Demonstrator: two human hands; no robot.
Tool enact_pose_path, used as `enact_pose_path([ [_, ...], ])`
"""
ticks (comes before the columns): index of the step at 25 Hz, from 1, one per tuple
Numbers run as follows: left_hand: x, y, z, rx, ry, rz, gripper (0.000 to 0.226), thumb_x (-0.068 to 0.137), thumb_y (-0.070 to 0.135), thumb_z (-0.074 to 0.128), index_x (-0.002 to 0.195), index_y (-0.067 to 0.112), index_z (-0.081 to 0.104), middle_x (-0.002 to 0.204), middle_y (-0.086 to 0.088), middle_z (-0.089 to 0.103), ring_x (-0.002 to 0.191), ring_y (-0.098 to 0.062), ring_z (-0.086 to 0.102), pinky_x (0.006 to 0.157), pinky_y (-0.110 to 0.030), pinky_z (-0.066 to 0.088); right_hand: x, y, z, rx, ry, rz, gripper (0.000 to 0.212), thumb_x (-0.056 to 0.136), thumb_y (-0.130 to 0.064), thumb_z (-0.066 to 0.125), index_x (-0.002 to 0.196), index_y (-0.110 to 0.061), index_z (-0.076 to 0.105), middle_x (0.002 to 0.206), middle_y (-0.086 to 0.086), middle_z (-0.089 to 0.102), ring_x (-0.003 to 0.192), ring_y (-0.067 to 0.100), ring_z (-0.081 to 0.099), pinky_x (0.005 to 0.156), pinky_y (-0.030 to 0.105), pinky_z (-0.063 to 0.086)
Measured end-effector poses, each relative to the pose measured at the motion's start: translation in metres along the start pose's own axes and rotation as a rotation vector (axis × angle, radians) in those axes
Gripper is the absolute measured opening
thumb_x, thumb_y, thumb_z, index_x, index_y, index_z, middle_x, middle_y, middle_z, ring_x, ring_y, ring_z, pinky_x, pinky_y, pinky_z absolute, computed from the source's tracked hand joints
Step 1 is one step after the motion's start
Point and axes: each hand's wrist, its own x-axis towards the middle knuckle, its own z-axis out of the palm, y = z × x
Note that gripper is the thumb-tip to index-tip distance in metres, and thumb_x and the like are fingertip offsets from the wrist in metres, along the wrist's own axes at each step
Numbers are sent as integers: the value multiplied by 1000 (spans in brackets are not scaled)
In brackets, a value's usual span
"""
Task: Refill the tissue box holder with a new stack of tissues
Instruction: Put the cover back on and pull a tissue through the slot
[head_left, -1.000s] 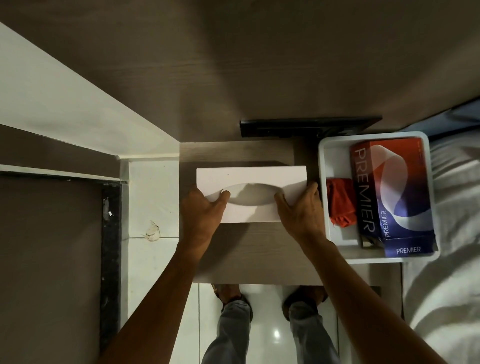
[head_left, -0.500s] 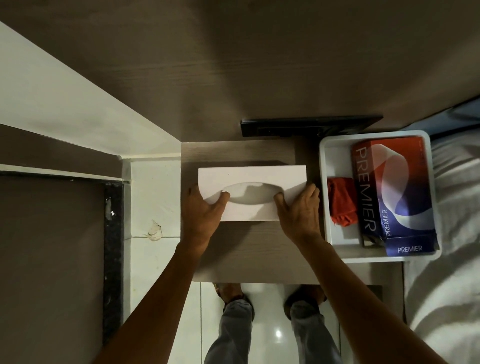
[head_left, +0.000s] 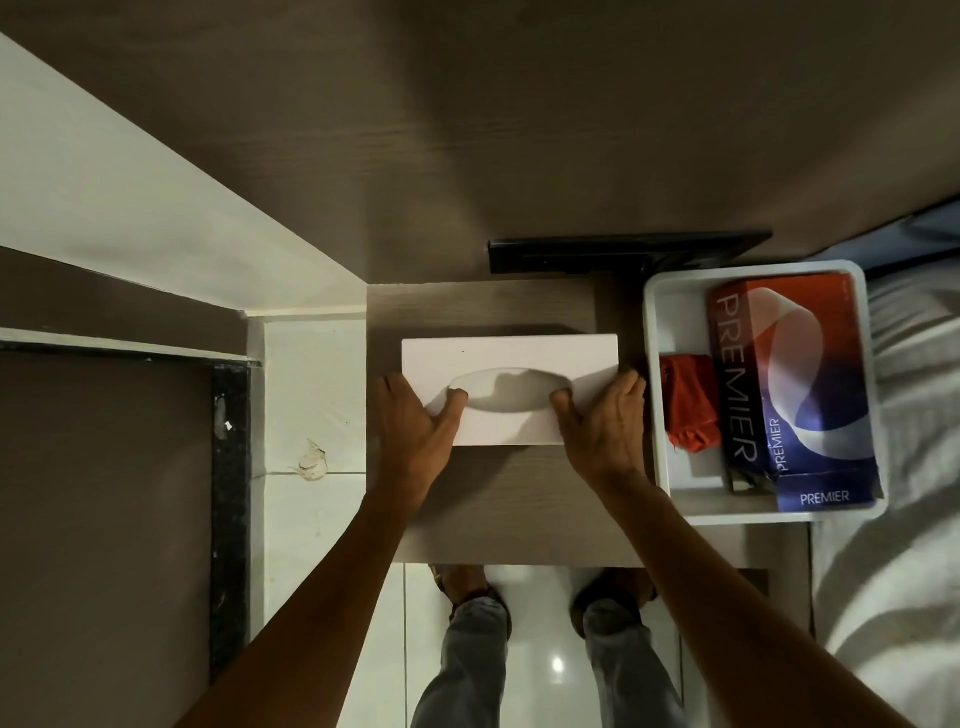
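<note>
Bare forearms, grey trousers (head_left: 470, 670), sandals (head_left: 457, 582)

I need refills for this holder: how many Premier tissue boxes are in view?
1. The Premier tissue box lies in the white bin right of the holder, beside a red cloth. Others might be hidden beneath it.

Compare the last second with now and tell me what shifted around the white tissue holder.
Almost nothing moved. Both hands stay on the white rectangular tissue box holder, left hand and right hand each with a thumb hooked at an end of the oval slot. The holder remains flat on the wooden table; the white tray with the red-and-blue Premier box is unchanged.
</note>
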Motion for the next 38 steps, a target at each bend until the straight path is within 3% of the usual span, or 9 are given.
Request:
enact_pose_path([
  [7, -7, -2, -2, -55, -38, -8, 73, 92, 45, 77, 143, 5, 44, 136, -16, 55, 125, -27, 59, 95, -26, 41, -9, 4, 0, 106, -45, 14, 92, 89, -39, 74, 155, 1, 23, 147, 23, 46, 134, 38, 50, 110, 54, 47],
  [10, -3, -5, -4, -16, -48, 11, 72, 91, 48, 76, 140, 4, 46, 134, -17, 54, 125, -30, 58, 94, -31, 45, -7, 8, -1, 20, -28, -4, 94, 90, -44, 71, 156, 3, 23, 154, 27, 41, 141, 43, 44, 116, 54, 40],
  [12, -1, -6, -4, -10, -50, 5, 74, 90, 50, 76, 140, 5, 46, 134, -17, 55, 124, -29, 58, 95, -33, 52, -2, 9, -3, -28, -18, -20, 94, 89, -48, 71, 155, 2, 27, 153, 27, 41, 141, 44, 43, 114, 57, 40],
  [15, 0, -4, -1, 15, -24, 20, 75, 89, 51, 76, 139, 4, 48, 134, -18, 55, 123, -30, 56, 90, -31, 47, 3, 8, -4, -70, -7, -56, 91, 88, -49, 71, 152, 3, 31, 149, 27, 41, 137, 43, 43, 113, 57, 41],
  [18, 2, -5, 1, 131, 0, 24, 78, 89, 57, 73, 139, 3, 48, 143, -20, 46, 130, -34, 49, 103, -45, 53, 4, 4, 0, -92, -6, -53, 85, 91, -46, 69, 147, 8, 35, 144, 30, 42, 135, 46, 42, 115, 59, 36],
  [20, 2, -7, 0, 169, -12, 28, 83, 86, 64, 69, 140, 5, 48, 145, -18, 43, 132, -35, 47, 109, -51, 52, 1, 6, 2, -101, 24, -84, 77, 91, -44, 68, 141, 7, 40, 133, 28, 46, 126, 44, 45, 113, 59, 37],
  [23, -1, -6, 0, 187, -10, 28, 90, 85, 76, 54, 142, 7, 45, 144, -18, 48, 129, -33, 52, 107, -47, 52, 1, 9, 4, -126, 12, -87, 81, 91, -52, 62, 144, 6, 38, 135, 27, 46, 128, 43, 45, 114, 57, 36],
  [28, -5, -3, 7, 187, 104, 50, 84, 99, 74, 35, 143, 4, 48, 138, -18, 57, 125, -34, 58, 105, -44, 52, 1, 14, 9, -108, 100, -86, 80, 90, -59, 58, 140, 2, 45, 130, 23, 51, 121, 40, 49, 105, 49, 41],
  [38, 2, -14, 8, 92, 67, 152, 85, 99, 79, 34, 151, 12, 40, 142, -11, 57, 128, -29, 61, 105, -45, 59, 5, 16, 7, -118, 65, -136, 81, 91, -51, 67, 145, 3, 39, 138, 23, 47, 126, 38, 47, 109, 49, 43],
])
